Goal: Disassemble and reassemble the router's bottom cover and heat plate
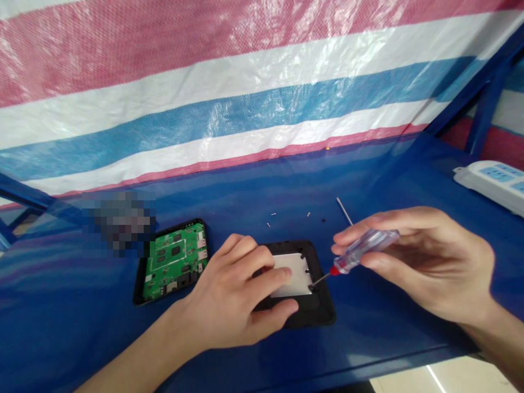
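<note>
Striped red, white and blue tarpaulin (254, 93) hangs behind a glossy blue table (380, 349). The right hand (429, 262) grasps a clear-handled, red-collared screwdriver (364, 252), its thin tip at a corner of a white plate (301, 267) set in a black plastic case (323, 311). The open left hand (229, 289) presses on that case, just beside a green circuit board (176, 262).

We count one left hand (233, 289), one right hand (434, 262), one screwdriver (364, 251), one circuit board (174, 262), one black case (323, 311), one power strip (495, 185), and perhaps four tiny screws (273, 214).
</note>
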Motion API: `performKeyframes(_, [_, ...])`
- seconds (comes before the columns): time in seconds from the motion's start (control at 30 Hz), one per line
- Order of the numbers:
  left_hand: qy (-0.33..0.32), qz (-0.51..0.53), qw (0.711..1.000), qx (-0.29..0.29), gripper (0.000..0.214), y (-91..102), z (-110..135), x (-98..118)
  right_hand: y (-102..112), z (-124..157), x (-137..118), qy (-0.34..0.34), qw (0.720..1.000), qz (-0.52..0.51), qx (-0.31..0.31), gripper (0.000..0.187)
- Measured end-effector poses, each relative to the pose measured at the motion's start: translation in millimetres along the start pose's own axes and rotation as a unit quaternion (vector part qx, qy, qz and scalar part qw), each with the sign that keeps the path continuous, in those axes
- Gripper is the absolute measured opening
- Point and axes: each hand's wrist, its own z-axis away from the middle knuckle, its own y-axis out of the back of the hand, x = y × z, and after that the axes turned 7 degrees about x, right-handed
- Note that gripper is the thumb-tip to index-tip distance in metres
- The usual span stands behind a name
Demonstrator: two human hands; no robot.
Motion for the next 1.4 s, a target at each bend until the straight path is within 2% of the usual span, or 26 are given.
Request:
performKeyframes(0.07, [0.008,-0.002,1.000,-0.007,0.015,2.3,0.9,-4.3,0.2,-0.5,-0.5,0.004,1.000,0.017,-0.007,0.054])
performKeyframes(0.17, [0.024,0.004,0.999,-0.047,0.019,4.8,2.6,-9.0,-0.1,-4.5,-5.3,0.018,0.997,0.059,-0.049,0.056])
performKeyframes(0.27, [0.043,-0.001,0.994,-0.097,0.035,5.8,3.7,-10.6,-2.6,-12.8,-14.7,0.040,0.987,0.114,-0.110,0.053])
performKeyframes(0.43, [0.074,-0.010,0.983,-0.165,0.066,6.4,4.1,-10.5,-10.8,-26.9,-26.4,0.079,0.964,0.181,-0.178,0.052])
performKeyframes(0.57, [0.107,-0.008,0.972,-0.211,0.091,10.0,3.1,-8.7,-17.0,-33.3,-28.8,0.093,0.952,0.171,-0.235,0.052])
performKeyframes(0.7, [0.135,-0.004,0.954,-0.267,0.110,14.0,3.2,-5.1,-21.8,-36.0,-29.1,0.090,0.953,0.143,-0.253,0.052])
performKeyframes(0.83, [0.141,-0.005,0.949,-0.280,0.100,12.9,5.9,-2.5,-24.0,-32.9,-21.1,0.076,0.966,0.104,-0.223,0.052])
performKeyframes(1.03, [0.148,0.005,0.958,-0.247,0.094,6.6,8.2,-3.3,-22.7,-21.8,-4.7,0.107,0.986,0.076,-0.099,0.052])
performKeyframes(1.17, [0.163,0.006,0.957,-0.241,0.092,3.8,6.0,-4.5,-23.9,-17.7,-9.6,0.120,0.984,0.089,-0.095,0.045])
performKeyframes(1.33, [0.171,-0.010,0.955,-0.243,0.097,3.0,4.1,-5.6,-27.0,-16.1,-12.0,0.137,0.984,0.069,-0.092,0.060])
performKeyframes(1.4, [0.170,-0.014,0.955,-0.244,0.098,2.9,4.4,-6.1,-28.1,-17.0,-10.9,0.167,0.979,0.082,-0.078,0.051])
